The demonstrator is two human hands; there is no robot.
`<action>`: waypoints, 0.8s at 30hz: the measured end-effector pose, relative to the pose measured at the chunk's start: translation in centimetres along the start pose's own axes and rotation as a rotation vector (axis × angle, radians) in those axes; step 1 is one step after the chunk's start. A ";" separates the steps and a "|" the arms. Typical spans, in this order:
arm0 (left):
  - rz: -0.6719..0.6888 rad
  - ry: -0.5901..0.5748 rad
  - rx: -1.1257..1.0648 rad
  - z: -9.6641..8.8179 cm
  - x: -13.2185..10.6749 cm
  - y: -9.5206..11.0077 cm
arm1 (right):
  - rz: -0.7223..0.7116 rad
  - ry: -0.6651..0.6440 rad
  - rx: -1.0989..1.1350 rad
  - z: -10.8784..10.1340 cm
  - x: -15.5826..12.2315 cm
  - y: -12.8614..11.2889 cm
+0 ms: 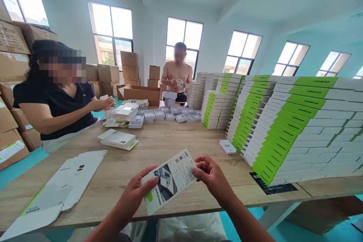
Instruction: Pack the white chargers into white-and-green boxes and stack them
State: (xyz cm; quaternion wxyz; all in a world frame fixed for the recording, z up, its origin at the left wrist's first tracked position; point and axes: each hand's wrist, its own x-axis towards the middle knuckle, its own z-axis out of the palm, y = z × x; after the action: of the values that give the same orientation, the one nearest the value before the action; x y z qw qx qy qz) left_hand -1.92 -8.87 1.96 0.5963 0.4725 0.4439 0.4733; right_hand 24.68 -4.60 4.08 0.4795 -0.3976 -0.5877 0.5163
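Note:
A flat printed carton (170, 181), white with a grey picture and a green patch, is held tilted above the near table edge. My left hand (141, 189) grips its left end, thumb on top. At the opposite end, my right hand (208, 172) pinches the carton between thumb and fingers. Left of my hands lies a stack of unfolded flat cartons (70, 177). Beyond it sits a partly folded white box (117, 138) with a flap sticking out. A small pile of white cards or booklets (227, 146) rests to the right, near the stacked boxes.
Tall stacks of white-and-green boxes (283, 128) line the right side. Clear plastic trays (154, 114) and piled cartons (124, 111) occupy the far middle. A co-worker (59, 98) sits at left, another person (177, 72) at the far end. Brown boxes (11, 64) stand behind.

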 end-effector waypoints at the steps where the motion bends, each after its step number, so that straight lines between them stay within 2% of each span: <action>1: -0.007 -0.047 0.031 -0.5 0.4 0.7 | 0.023 -0.091 0.035 -0.1 0.1 0.1; 3: -0.023 -0.120 0.089 -1.4 1.4 2.0 | 0.047 -0.263 0.086 -0.2 0.6 0.3; 5: -0.007 -0.077 0.065 -2.0 2.9 3.1 | 0.014 -0.309 0.127 0.3 1.6 0.6; 6: 0.026 -0.014 0.002 -2.1 3.9 3.3 | -0.020 -0.267 0.157 0.8 2.4 0.9; 8: 0.112 0.099 -0.192 -1.8 6.0 3.4 | -0.097 -0.094 0.227 2.2 4.2 1.8; 10: 0.167 0.114 -0.348 -1.2 8.3 2.7 | -0.148 0.073 0.271 3.9 6.4 2.9; 11: 0.174 0.103 -0.382 -0.9 9.4 2.3 | -0.162 0.106 0.285 4.6 7.5 3.5; 13: 0.165 0.101 -0.383 -0.7 11.5 1.2 | -0.172 0.045 0.283 5.4 9.7 4.8; 16: 0.142 0.143 -0.358 -1.2 13.7 -0.4 | -0.149 -0.139 0.190 5.0 11.8 7.0; 18: 0.120 0.153 -0.353 -1.8 14.6 -1.3 | -0.111 -0.180 0.106 4.0 12.3 8.3; 22: 0.048 0.133 -0.368 -2.3 15.4 -2.2 | -0.165 -0.084 -0.104 2.9 12.2 9.9; 24: 0.002 0.061 -0.367 -2.1 15.3 -2.2 | -0.212 -0.018 -0.188 3.0 11.9 10.2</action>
State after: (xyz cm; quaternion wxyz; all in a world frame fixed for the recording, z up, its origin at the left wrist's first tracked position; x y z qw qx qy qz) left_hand -1.20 6.28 -1.81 0.6583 0.3415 0.3674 0.5612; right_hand 18.79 7.74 -4.15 0.4865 -0.3718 -0.6765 0.4092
